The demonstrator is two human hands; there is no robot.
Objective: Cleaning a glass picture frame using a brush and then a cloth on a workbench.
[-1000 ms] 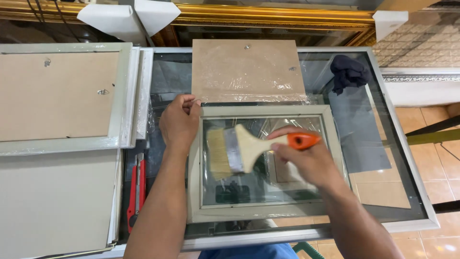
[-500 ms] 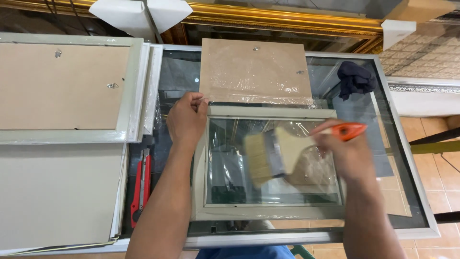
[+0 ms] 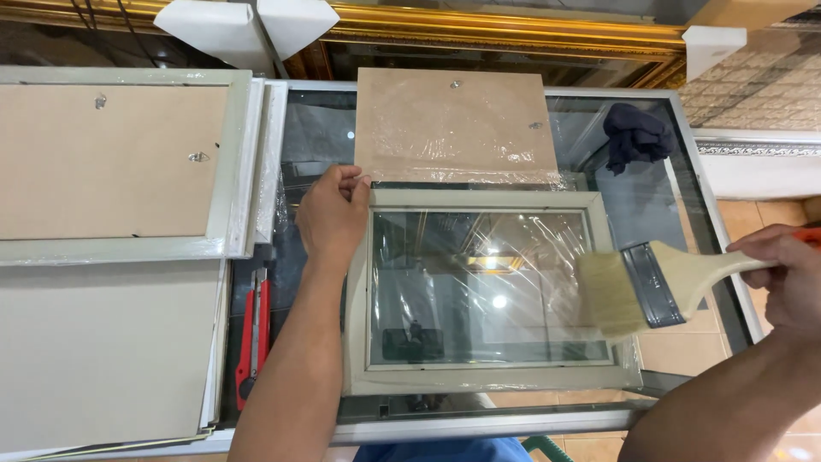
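Reaching in from the bottom of the frame, both forearms cross the near metal edge of a glass-topped desk [image 3: 667, 205]. At centre lies a pale picture frame [image 3: 479, 376], its glass pane covered in crinkled clear film. The right hand [image 3: 782, 274], at the right edge of the frame, is closed around the handle of a wide flat paintbrush [image 3: 650, 287]; the pale bristles point left and lie over the frame's right rail and the edge of the film. The left hand [image 3: 332, 214] rests at the frame's upper left corner, fingers curled down and pinching the corner. Left of that forearm, a red utility knife [image 3: 253, 334] lies on the glass beside a stack of grey boards [image 3: 103, 342] in the lower left. Farther up, a brown backing board [image 3: 453, 124] wrapped in film touches the frame's top rail, and a dark cloth [image 3: 637, 137] sits to the upper right. A larger frame [image 3: 120, 162], back side up, fills the upper left.
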